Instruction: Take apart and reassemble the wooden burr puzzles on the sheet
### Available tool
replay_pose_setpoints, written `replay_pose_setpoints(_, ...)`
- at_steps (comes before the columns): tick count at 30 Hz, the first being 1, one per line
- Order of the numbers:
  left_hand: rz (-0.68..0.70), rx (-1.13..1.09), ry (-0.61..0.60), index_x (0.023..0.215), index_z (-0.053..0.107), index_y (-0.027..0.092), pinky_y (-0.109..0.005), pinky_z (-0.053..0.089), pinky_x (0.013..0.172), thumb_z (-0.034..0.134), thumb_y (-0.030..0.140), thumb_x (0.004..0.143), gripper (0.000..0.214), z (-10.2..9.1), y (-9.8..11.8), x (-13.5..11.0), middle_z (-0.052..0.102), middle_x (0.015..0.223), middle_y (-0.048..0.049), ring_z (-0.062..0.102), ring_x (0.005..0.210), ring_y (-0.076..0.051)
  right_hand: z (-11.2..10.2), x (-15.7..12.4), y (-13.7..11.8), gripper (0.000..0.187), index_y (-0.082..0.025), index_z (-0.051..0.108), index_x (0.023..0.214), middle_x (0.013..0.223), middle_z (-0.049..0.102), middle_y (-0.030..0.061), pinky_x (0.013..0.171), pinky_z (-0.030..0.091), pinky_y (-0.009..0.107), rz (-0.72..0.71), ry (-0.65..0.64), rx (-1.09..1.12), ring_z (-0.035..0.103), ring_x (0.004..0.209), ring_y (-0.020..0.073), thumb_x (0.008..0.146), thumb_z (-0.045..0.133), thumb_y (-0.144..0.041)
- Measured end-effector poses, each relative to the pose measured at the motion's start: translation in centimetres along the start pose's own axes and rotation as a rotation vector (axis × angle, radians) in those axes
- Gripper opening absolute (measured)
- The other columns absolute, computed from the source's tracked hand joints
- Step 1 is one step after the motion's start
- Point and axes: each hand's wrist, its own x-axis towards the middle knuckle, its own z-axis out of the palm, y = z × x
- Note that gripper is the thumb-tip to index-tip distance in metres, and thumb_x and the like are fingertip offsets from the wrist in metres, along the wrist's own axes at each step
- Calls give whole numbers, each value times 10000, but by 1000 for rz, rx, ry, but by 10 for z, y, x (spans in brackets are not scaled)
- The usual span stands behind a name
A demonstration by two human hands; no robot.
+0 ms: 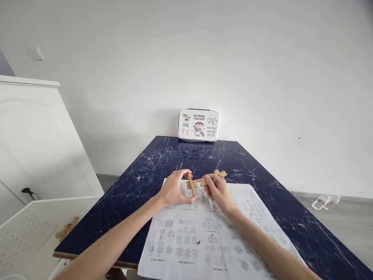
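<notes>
Between the thumb and fingertips of my left hand (176, 189) is a slim wooden stick (191, 184), gripped at its two ends and tilted slightly. My right hand (217, 192) pinches a flat wooden piece with a notch (201, 182). The notched piece's left end meets the stick, passing behind or against it; I cannot tell whether they are joined. Just beyond my right hand, more wooden pieces (220, 174) lie crossed, partly hidden by the fingers. Under both hands spreads a white instruction sheet (186, 229) printed with small diagrams.
The dark blue marbled table (140, 179) narrows toward the wall, where a white printed case (198, 125) stands. To the left are a white cabinet (37, 136) and a low white surface (32, 229) with wooden pieces (67, 229). Clear plastic bottles (325, 202) lie on the floor at right.
</notes>
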Motion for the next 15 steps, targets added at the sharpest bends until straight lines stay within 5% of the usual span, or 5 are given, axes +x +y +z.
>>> replay_pose_setpoints(15, -12, -61, -21, 1327, 524, 289, -508, 484, 1053, 864, 488, 652, 782, -3, 0, 1, 662, 1302, -85, 639, 1182, -336, -1, 0, -3, 505, -234, 584, 932, 518, 496, -46, 395, 264, 270, -16, 11, 11, 357, 377, 129, 916, 559, -739)
